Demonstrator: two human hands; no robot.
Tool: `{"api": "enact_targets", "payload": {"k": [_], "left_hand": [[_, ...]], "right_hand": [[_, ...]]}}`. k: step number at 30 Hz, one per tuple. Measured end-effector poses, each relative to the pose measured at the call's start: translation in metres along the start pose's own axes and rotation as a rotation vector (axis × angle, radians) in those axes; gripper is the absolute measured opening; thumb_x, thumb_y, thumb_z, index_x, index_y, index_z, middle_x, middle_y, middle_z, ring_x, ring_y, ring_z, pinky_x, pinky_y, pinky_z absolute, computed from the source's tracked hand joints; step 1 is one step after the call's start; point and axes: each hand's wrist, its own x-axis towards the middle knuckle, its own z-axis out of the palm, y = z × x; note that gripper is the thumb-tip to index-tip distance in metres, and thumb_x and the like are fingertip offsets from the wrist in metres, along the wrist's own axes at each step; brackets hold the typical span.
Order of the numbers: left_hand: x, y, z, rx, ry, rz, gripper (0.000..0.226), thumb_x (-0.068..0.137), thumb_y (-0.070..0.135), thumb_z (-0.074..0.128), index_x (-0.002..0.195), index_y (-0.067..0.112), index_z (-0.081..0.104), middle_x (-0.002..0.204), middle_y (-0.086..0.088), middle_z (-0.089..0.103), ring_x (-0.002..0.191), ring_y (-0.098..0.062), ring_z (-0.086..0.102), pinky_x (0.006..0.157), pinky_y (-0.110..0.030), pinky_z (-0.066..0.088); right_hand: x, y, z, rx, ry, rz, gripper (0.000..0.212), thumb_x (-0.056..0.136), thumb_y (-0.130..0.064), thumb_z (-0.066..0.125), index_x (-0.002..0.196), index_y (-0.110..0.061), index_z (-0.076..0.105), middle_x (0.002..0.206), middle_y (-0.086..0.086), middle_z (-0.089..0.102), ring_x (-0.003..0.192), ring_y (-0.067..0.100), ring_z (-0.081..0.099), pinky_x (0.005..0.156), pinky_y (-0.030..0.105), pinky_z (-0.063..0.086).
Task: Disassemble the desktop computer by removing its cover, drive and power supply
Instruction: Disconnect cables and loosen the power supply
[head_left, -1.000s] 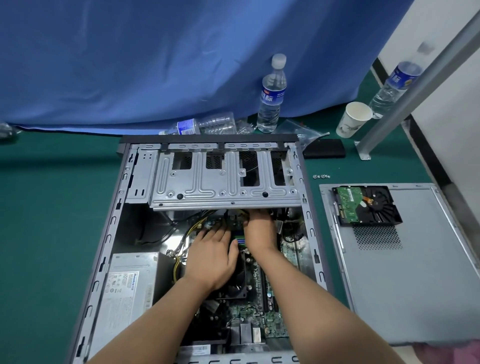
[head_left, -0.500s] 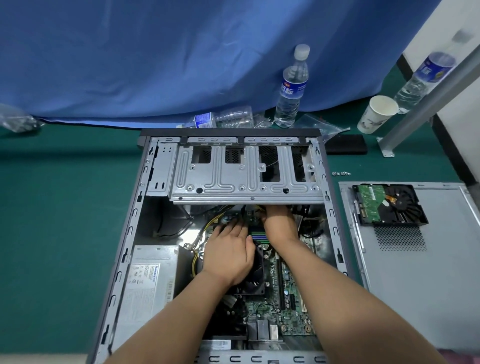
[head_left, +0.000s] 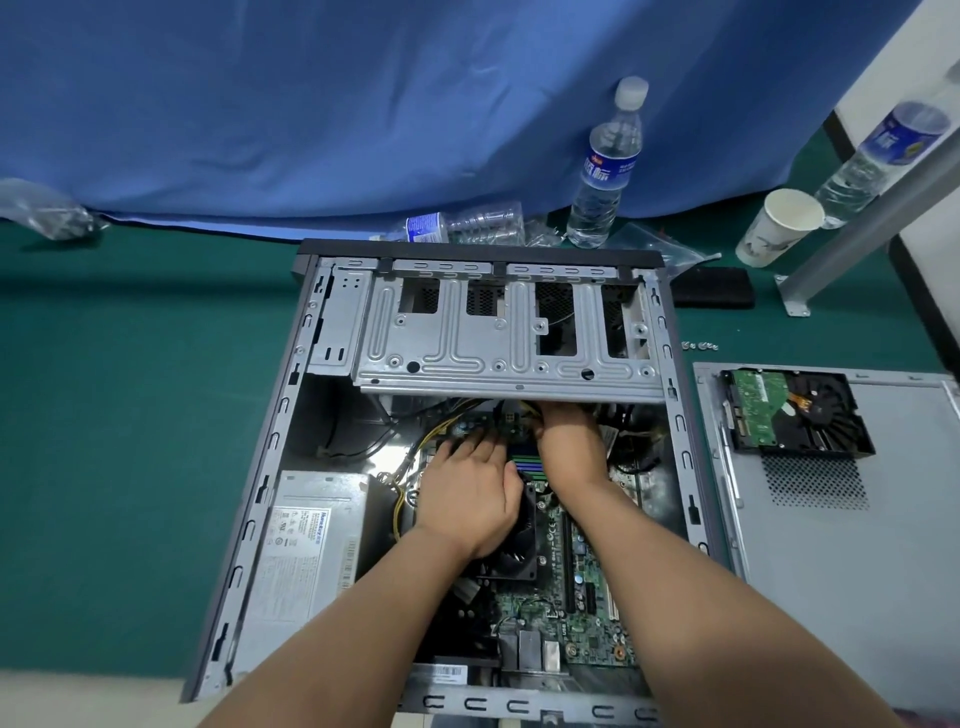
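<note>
1 open PC case (head_left: 291, 467), 1 cover panel (head_left: 857, 597), 1 hard drive (head_left: 795, 410), 1 PSU (head_left: 306, 545). 3 water bottles: 1 (head_left: 605, 171), 1 (head_left: 878, 156), 1 (head_left: 467, 224); 1 paper cup (head_left: 779, 226). 2 hands: left (head_left: 467, 493), right (head_left: 571, 441).

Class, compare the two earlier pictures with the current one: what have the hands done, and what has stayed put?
Hardly anything moved. The left hand still rests over the motherboard beside the fan; the right hand still reaches under the drive cage, its fingers hidden. Only the camera view shifted. The power supply remains in the case; the hard drive still lies on the removed cover.
</note>
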Motion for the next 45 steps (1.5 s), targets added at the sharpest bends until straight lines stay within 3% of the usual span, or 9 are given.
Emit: {"api": "enact_targets", "payload": {"k": [4,9,16,38,45], "left_hand": [[0.0004,-0.0016,0.0004,-0.003,-0.009,0.006,0.058,0.093,0.037,0.012,0.138,0.019,0.045,0.146,0.002,0.045,0.137,-0.013,0.034,0.111,-0.029,0.019],[-0.0002,-0.0010,0.0010,-0.015,-0.013,0.001,0.065,0.089,0.038,0.009,0.138,0.019,0.046,0.145,0.003,0.045,0.137,-0.012,0.034,0.112,-0.030,0.019],[0.0013,-0.0008,-0.0005,-0.017,-0.016,-0.002,0.067,0.088,0.039,0.008,0.139,0.018,0.045,0.146,0.002,0.045,0.138,-0.012,0.033,0.113,-0.031,0.021],[0.0007,0.0004,-0.0016,-0.016,-0.016,-0.012,0.049,0.098,0.035,0.024,0.137,0.017,0.047,0.142,0.000,0.048,0.134,-0.014,0.037,0.111,-0.032,0.023],[0.0019,-0.0003,-0.0010,-0.010,-0.020,-0.005,0.050,0.098,0.036,0.023,0.139,0.017,0.045,0.145,0.001,0.046,0.137,-0.013,0.034,0.112,-0.032,0.022]], "right_hand": [[0.0011,0.0022,0.0013,0.009,0.029,0.009,0.033,0.090,-0.001,0.039,0.116,-0.012,0.057,0.108,0.011,0.063,0.094,0.026,0.059,0.068,0.026,0.035],[0.0002,0.0019,0.0033,-0.006,0.018,0.026,0.034,0.094,-0.003,0.039,0.124,-0.011,0.053,0.120,0.009,0.059,0.107,0.025,0.057,0.085,0.027,0.040],[0.0011,0.0016,0.0035,0.005,-0.005,0.011,0.032,0.095,-0.004,0.037,0.122,-0.011,0.054,0.115,0.012,0.060,0.100,0.027,0.058,0.081,0.030,0.044],[-0.0045,-0.0014,0.0003,-0.039,0.002,-0.008,0.038,0.095,-0.005,0.036,0.130,-0.013,0.049,0.126,0.008,0.056,0.110,0.024,0.055,0.091,0.027,0.039],[-0.0022,0.0002,-0.0032,0.058,-0.022,0.035,0.032,0.094,-0.004,0.037,0.119,-0.012,0.056,0.109,0.013,0.061,0.094,0.028,0.058,0.072,0.029,0.040]]}}
